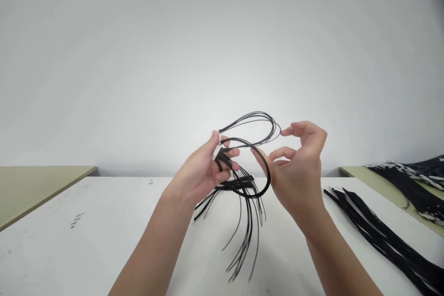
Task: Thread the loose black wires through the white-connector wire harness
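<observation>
My left hand (208,166) grips a black wire harness (267,171) by its white connectors (216,151), thumb on top and fingers curled beneath. From the connectors, thin wires arch up and right in a loop, a thicker cable curves below it, and loose ends dangle over the table. My right hand (294,157) is just right of the loops, its fingers bent and thumb apart from them. Its index fingertip meets the far end of the upper wire loop; whether it presses on it I cannot tell. Behind the dangling wires, another dark wire bundle (239,182) is partly hidden.
The white table (114,236) carries a bundle of black cables (378,236) at the right. Farther right, more black and white cables (416,185) lie on a greenish surface (357,173). Another greenish surface (41,185) adjoins on the left. A pale wall (138,64) stands behind.
</observation>
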Motion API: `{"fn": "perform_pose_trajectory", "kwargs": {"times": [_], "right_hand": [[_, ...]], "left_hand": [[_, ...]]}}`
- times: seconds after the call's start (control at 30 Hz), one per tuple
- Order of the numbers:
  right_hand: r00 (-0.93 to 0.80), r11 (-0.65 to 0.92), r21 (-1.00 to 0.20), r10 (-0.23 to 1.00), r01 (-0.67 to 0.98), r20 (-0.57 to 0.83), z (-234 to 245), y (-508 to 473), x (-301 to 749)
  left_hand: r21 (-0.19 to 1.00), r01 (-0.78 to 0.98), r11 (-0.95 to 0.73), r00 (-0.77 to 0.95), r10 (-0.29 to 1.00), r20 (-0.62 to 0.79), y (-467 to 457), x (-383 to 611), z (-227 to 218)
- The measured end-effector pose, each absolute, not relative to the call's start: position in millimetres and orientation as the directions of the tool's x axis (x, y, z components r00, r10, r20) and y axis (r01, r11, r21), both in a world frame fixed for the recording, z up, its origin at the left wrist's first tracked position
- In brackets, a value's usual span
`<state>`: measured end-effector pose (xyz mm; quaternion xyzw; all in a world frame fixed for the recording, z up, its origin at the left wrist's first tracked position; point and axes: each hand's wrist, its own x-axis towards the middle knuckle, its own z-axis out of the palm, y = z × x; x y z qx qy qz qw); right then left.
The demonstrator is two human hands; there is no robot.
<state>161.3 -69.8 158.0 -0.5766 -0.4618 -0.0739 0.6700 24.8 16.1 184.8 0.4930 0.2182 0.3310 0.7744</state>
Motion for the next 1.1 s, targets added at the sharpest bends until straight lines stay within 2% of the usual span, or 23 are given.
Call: {"fn": "perform_pose_trajectory", "kwargs": {"times": [0.07,0.2,0.27,0.5,0.67,0.87,0.97,1.03,1.1], "right_hand": [[0.508,0.275,-0.669,0.473,0.691,0.720,157,-71,160],[0.314,0.270,-0.673,0.726,0.689,0.612,157,-74,159],[0.247,0.294,-0.680,0.777,0.672,0.579,157,-74,157],[0.238,0.266,-0.666,0.790,0.697,0.565,161,-73,149],[0.220,0.270,-0.620,0.771,0.737,0.597,160,-72,145],[0.319,0.232,-0.587,0.659,0.776,0.681,154,-66,142],[0.315,0.328,-0.719,0.733,0.613,0.603,158,-69,148],[0.281,0.367,-0.851,0.830,0.374,0.482,164,-77,159],[0.243,0.310,-0.946,0.914,0.092,0.324,172,-87,172]], "left_hand": [[0.895,-0.333,0.296,0.668,0.744,0.002,17,25,185],[0.867,-0.394,0.306,0.643,0.766,0.022,19,25,183],[0.860,-0.406,0.308,0.637,0.771,0.025,20,26,182],[0.870,-0.413,0.268,0.635,0.769,0.065,18,28,180],[0.921,-0.367,0.132,0.630,0.764,0.142,14,29,178],[0.934,-0.346,0.087,0.646,0.744,0.170,12,29,177],[0.928,-0.365,0.068,0.626,0.756,0.191,14,30,174],[0.931,-0.361,0.051,0.619,0.760,0.198,15,31,173],[0.939,-0.343,0.031,0.619,0.760,0.201,17,30,173]]}}
